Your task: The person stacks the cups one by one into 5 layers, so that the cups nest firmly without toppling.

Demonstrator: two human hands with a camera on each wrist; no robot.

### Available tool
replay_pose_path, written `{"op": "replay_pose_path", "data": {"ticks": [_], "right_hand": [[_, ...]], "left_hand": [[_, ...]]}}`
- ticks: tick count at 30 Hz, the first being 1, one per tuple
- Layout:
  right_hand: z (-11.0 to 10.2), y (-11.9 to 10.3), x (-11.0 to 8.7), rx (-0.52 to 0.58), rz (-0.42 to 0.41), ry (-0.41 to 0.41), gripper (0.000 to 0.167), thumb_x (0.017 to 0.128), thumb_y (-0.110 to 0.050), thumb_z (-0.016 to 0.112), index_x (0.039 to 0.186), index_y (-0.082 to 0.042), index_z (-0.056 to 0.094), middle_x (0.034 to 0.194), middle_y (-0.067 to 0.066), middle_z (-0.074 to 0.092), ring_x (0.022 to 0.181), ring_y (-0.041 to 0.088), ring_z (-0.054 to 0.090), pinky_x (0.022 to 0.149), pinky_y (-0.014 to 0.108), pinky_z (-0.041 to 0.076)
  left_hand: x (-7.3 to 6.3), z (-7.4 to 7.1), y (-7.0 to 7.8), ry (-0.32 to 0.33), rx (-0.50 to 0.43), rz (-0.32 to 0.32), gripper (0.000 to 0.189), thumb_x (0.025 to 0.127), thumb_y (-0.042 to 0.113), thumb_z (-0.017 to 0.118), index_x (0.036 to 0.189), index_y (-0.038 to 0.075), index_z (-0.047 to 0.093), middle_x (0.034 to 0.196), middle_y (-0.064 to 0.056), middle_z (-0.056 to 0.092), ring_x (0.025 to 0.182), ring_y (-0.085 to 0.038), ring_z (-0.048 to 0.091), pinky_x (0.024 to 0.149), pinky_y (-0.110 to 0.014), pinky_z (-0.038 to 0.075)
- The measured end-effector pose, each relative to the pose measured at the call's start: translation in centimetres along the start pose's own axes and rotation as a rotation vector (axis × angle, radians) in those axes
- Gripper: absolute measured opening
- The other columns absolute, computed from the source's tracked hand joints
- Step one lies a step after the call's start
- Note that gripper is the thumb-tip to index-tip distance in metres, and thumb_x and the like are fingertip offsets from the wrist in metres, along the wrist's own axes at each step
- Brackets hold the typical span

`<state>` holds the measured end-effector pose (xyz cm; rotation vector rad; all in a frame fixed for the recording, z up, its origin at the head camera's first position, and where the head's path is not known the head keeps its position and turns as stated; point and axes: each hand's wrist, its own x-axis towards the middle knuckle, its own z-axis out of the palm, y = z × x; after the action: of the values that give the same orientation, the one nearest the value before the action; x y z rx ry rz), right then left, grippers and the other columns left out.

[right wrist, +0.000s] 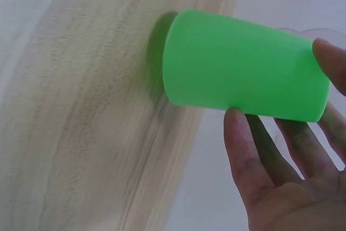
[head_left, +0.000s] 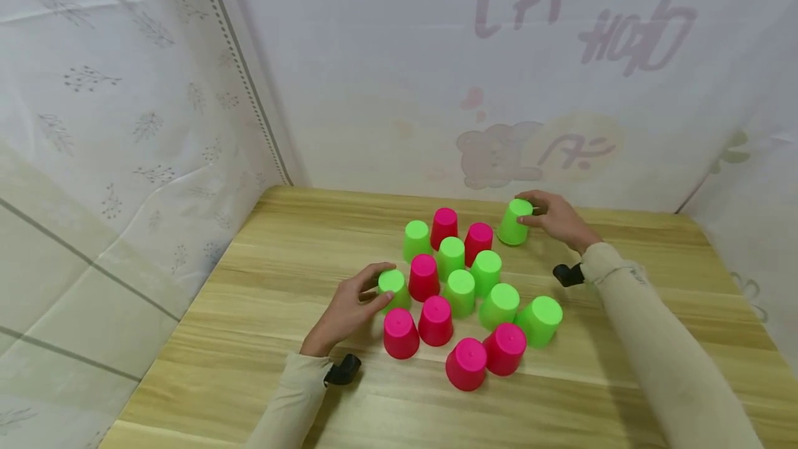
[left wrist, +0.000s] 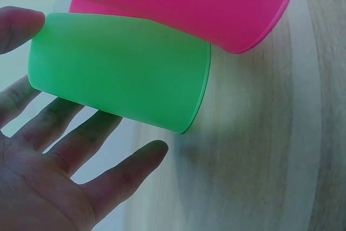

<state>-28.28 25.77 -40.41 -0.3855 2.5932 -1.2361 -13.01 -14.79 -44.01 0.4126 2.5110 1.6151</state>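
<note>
At the back right of the group, my right hand (head_left: 562, 222) grips an upside-down green cup (head_left: 514, 226) between thumb and fingers. In the right wrist view that cup (right wrist: 243, 66) leans slightly, its rim close over the wood. My left hand (head_left: 346, 308) is at the group's left side, thumb and fingers around another upside-down green cup (head_left: 393, 288). The left wrist view has the thumb (left wrist: 19, 28) at this cup's closed end and the fingers along its side, the little finger standing apart. Beside it are a pink cup (head_left: 424, 278) and a nearer pink cup (head_left: 401, 335).
Several more upside-down green and pink cups stand close together on the wooden table (head_left: 249, 296), among them a green cup (head_left: 539, 321) at the right and a pink cup (head_left: 466, 364) in front. A printed cloth (head_left: 374, 89) hangs behind the table's back edge.
</note>
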Motion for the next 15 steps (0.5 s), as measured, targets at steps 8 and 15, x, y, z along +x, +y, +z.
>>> {"op": "replay_pose_path", "data": {"ticks": [8,15], "right_hand": [[0.3,-0.5,1.7,-0.018,0.037,0.042,0.056,0.099,-0.017,0.063,0.150,-0.004,0.042,0.151,0.024,0.047,0.137,0.050,0.047,0.107,0.058,0.048],[0.5,-0.3,2.5,-0.016,0.055,0.045,0.056,0.099,-0.014,0.061,0.150,0.000,0.040,0.151,0.027,0.045,0.138,0.052,0.045,0.109,0.058,0.047]], "left_hand": [[0.0,0.0,-0.1,-0.001,-0.003,0.017,0.047,0.097,0.017,0.066,0.142,0.010,0.052,0.134,-0.012,0.065,0.126,-0.036,0.062,0.104,-0.059,0.051],[0.0,-0.1,-0.3,-0.003,-0.017,0.007,0.048,0.096,0.019,0.067,0.142,0.013,0.053,0.135,-0.010,0.065,0.126,-0.032,0.062,0.106,-0.056,0.051]]}}
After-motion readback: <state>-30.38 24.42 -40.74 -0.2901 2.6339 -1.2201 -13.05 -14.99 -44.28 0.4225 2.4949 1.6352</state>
